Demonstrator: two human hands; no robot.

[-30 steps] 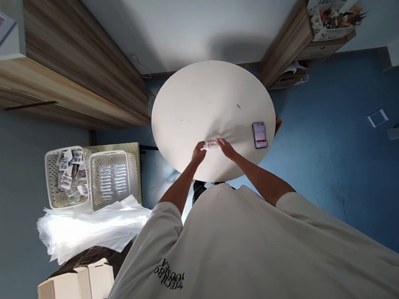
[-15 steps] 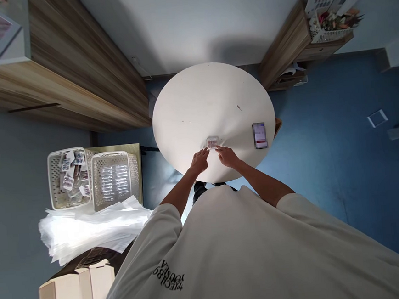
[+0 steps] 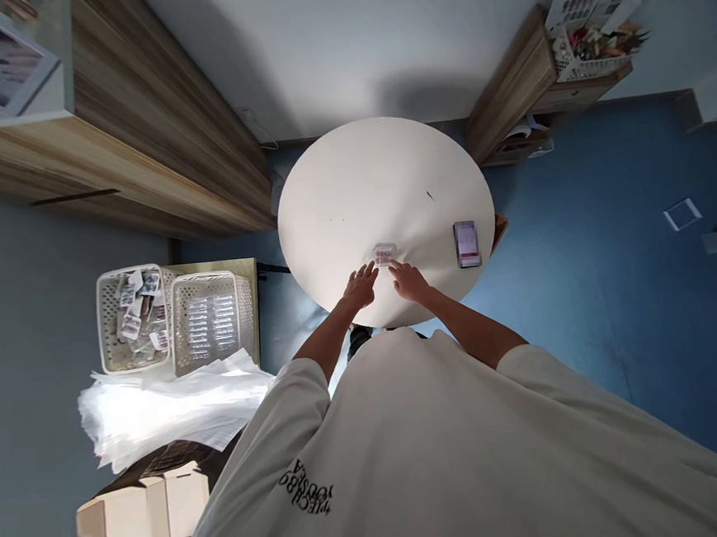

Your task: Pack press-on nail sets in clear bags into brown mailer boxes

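A small clear plastic case (image 3: 385, 255) with rows of little pinkish pieces inside lies flat near the front of the round white table (image 3: 381, 167). My left hand (image 3: 361, 286) is at its near left corner, fingers stretched forward and slightly spread. At the near right corner is my right hand (image 3: 408, 280), its index finger reaching to the case's edge and the other fingers loosely bent. Neither hand wraps around the case; whether the fingertips press on it is too small to tell.
A phone (image 3: 467, 244) lies at the table's right side. To the left stand a white basket (image 3: 105, 321) of small packets and another basket (image 3: 243, 311) of stacked clear cases. White sheets (image 3: 171, 411) and an open cardboard box (image 3: 127, 527) are nearer me. A wooden cabinet (image 3: 166, 110) rises at left.
My left hand's fingers have spread a little and drawn slightly off the case's corner. The right hand stays almost in place. The whole view has shifted slightly.
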